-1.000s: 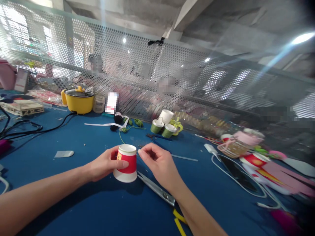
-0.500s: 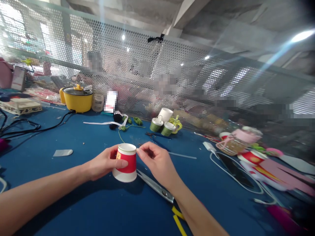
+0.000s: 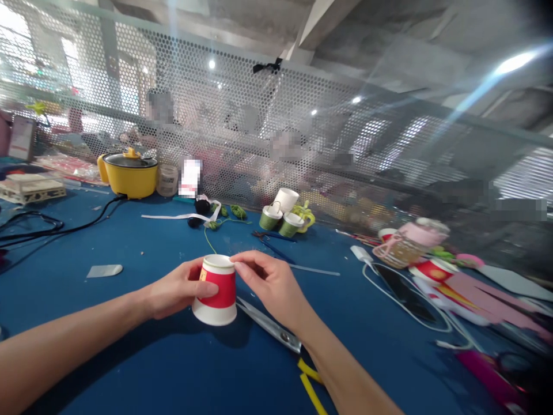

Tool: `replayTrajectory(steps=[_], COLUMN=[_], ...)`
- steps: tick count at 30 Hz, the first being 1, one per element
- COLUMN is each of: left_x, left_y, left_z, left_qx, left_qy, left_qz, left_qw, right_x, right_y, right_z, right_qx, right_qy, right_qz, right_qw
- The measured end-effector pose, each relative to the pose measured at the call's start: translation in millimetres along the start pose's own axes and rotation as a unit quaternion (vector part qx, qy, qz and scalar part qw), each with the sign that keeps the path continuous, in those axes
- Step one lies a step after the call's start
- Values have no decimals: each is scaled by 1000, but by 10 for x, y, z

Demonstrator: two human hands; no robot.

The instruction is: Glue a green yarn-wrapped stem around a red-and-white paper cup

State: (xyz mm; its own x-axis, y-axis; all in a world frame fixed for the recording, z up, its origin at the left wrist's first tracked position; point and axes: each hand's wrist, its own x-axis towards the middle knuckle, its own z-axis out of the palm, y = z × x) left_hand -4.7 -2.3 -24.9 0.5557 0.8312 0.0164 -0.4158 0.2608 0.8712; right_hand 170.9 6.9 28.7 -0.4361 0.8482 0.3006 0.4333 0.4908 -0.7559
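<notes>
The left hand (image 3: 179,288) grips the upturned red paper cup (image 3: 216,290) at lower centre of the frame. The right hand (image 3: 268,285), fingers pinched together, has closed in from just beside the cup and now touches its upturned base. Scissors (image 3: 268,325) lie just right.

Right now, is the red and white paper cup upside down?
Yes. The red and white paper cup stands upside down: wide rim on the blue table, narrow base up.

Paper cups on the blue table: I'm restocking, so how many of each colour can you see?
Red and white cup, held upside down by the left hand, right hand at its top: 1
Green cups: 2
White cup: 1
Total: 4
</notes>
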Motion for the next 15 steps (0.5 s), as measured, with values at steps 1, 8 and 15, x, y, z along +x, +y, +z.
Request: replayTrajectory(steps=[1, 8, 15], left_x=[-1, -1, 10], left_y=[0, -21, -28], left_z=[-3, -19, -36], left_qx=[-1, -31, -16], left_qy=[-3, -4, 16], left_qz=[-3, -12, -20], left_qw=[1000, 999, 1000], right_x=[-2, -15, -17], right_y=[-9, -27, -5], right_z=[-4, 4, 26], right_qx=[6, 8, -44], right_qy=[-6, -41, -43], right_qz=[-1, -9, -14], right_qw=[1000, 999, 998])
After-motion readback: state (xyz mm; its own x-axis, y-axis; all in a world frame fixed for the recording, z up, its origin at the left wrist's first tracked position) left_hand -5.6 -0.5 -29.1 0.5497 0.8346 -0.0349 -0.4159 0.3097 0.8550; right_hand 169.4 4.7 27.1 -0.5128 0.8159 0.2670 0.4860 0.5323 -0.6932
